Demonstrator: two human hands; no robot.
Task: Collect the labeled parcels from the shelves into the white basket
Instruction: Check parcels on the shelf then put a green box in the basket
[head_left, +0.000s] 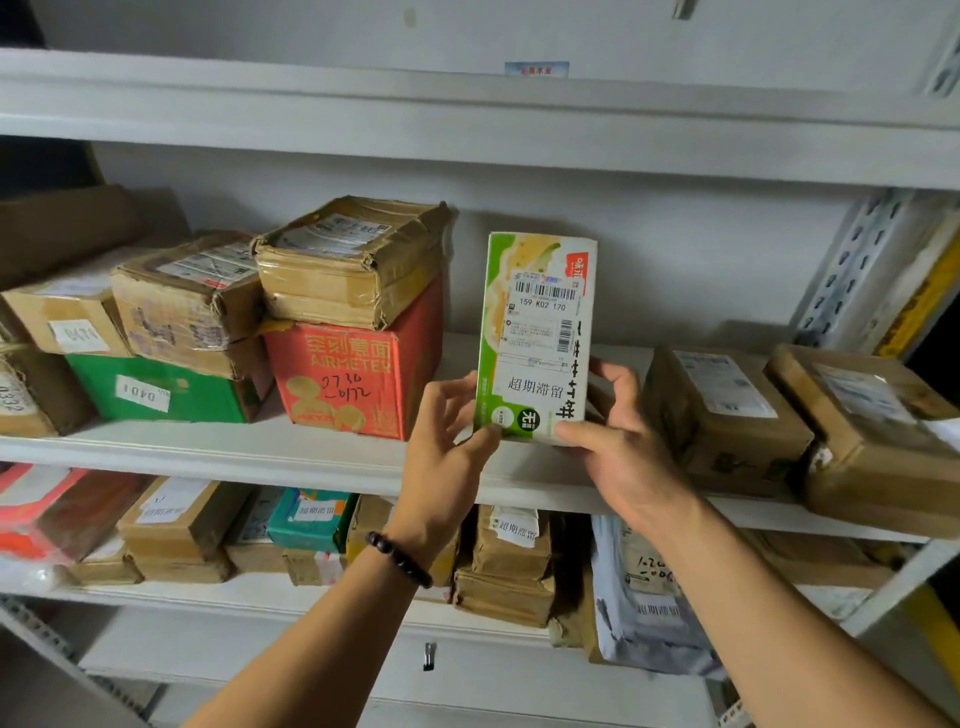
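Observation:
A green and white box (537, 332) with a barcode shipping label stands upright above the middle shelf (270, 457). Both my hands hold its lower end. My left hand (449, 441) pinches the bottom left corner, thumb on the front face. My right hand (618, 441) grips the bottom right corner, fingers curled behind the box. The white basket is not in view.
Left on the middle shelf stand a red carton (358, 379), a green box (156, 392) and taped brown parcels (353, 260). Two brown labeled parcels (727, 415) lie at the right. The lower shelf (218, 597) holds several more parcels and a grey mail bag (644, 597).

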